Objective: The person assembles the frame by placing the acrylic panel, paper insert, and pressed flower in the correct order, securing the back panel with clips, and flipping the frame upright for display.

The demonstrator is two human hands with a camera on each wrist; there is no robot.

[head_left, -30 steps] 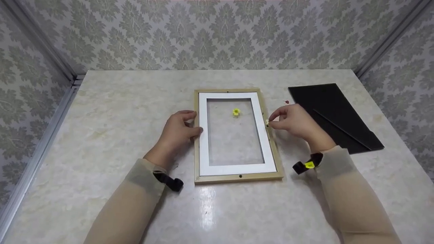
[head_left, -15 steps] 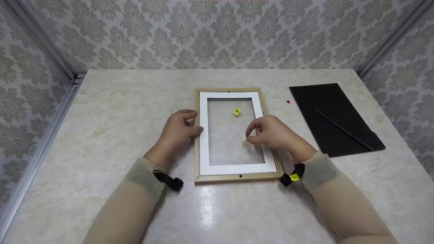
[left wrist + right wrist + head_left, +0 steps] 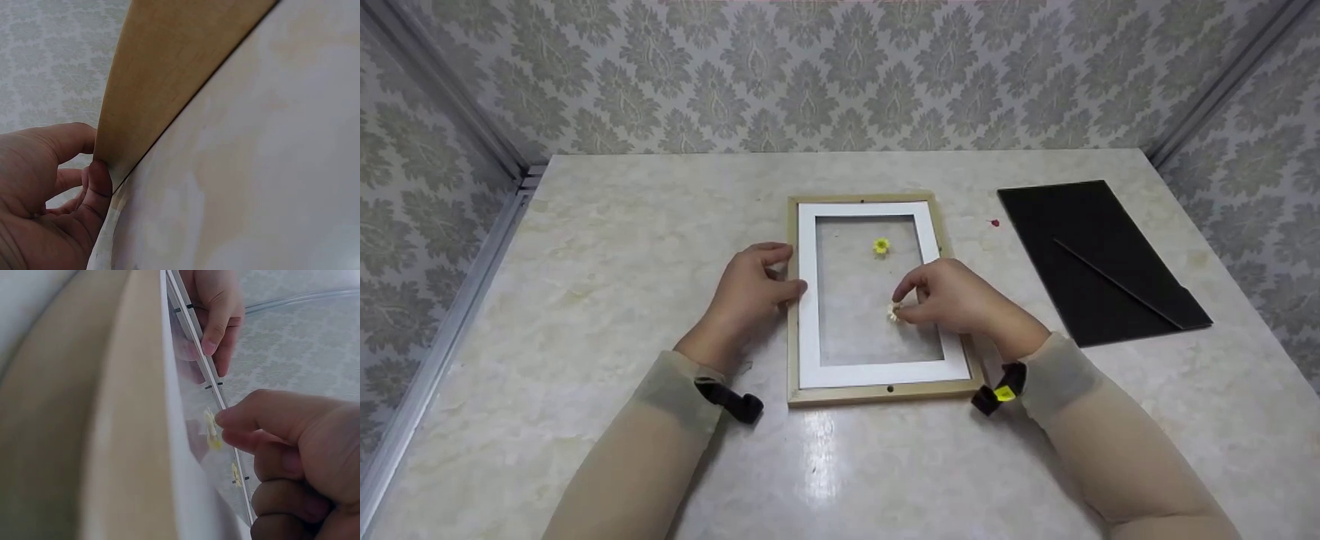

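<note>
On the table lies a wooden picture frame (image 3: 840,396) with a white mat (image 3: 877,375) around a clear pane (image 3: 855,330). My left hand (image 3: 751,286) grips its left side, thumb over the edge; the left wrist view shows the fingers against the wood. A yellow flower (image 3: 881,246) rests on the upper part of the pane. Lower down is a small white flower (image 3: 892,313), right at the fingertips of my right hand (image 3: 960,298). Index finger and thumb stand slightly apart there, and the right wrist view shows the white flower (image 3: 211,429) against the pane.
A black backing board (image 3: 1099,225) with a thin stand leg (image 3: 1117,283) lies to the right. Between it and the frame is a tiny red flower or petal (image 3: 994,223). Patterned walls (image 3: 810,90) close off the back and sides.
My right hand has carried the white flower from beside the frame's right edge leftward onto the pane, and its fingertips have parted from it. The left hand stays put.
</note>
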